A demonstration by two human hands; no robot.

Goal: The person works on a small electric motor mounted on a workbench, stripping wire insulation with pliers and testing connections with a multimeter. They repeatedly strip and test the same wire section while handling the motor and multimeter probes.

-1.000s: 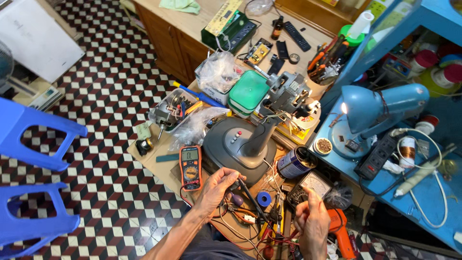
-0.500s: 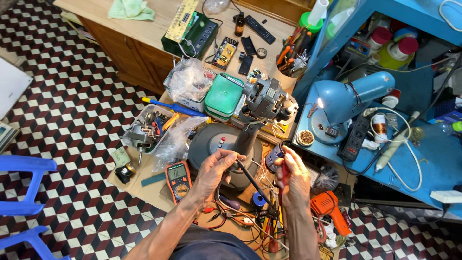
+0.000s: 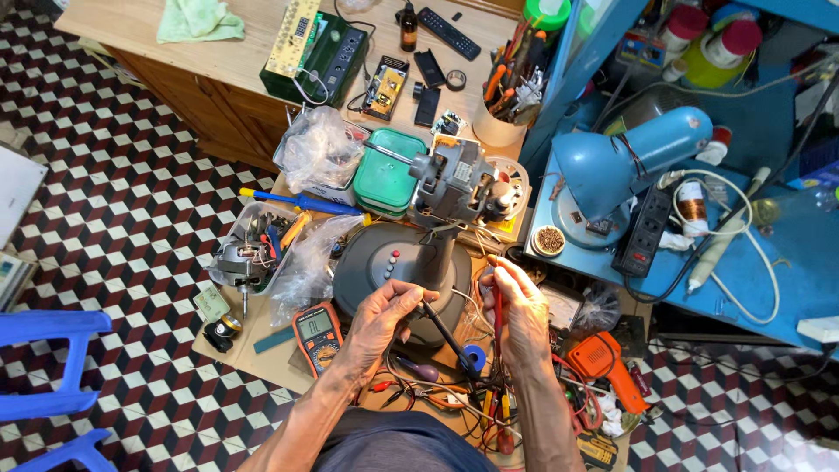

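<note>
The left hand (image 3: 377,319) is over the dark grey fan base (image 3: 384,262) and its fingers are closed on a black test probe (image 3: 446,336), which points down and to the right, toward a small blue tape roll (image 3: 473,357). The right hand (image 3: 523,310) is just beside it, at the right of the fan base, and its fingers are pinched together on a red test probe (image 3: 499,306) that stands almost upright. The tip of the red probe is near thin wires that come down from the grey electric motor (image 3: 454,179), but I cannot tell if it touches them. The two hands are near each other and do not touch.

An orange multimeter (image 3: 317,336) lies on the wooden surface (image 3: 262,358), just to the left of the left hand, with its screen facing up. Red and black leads run under the wrists, in a tangle of wires (image 3: 419,393) near the lower edge of the view. The motor sits behind the fan base, beside a green plastic box (image 3: 387,170). A blue screwdriver (image 3: 301,202) lies to the left of this box. An orange drill (image 3: 603,363) lies to the right of the right hand. On the blue shelf (image 3: 769,288) at the right there is a light blue lamp (image 3: 625,157) and a black power strip (image 3: 645,232). A blue plastic stool (image 3: 52,363) stands on the checkered floor (image 3: 131,175) at the left
</note>
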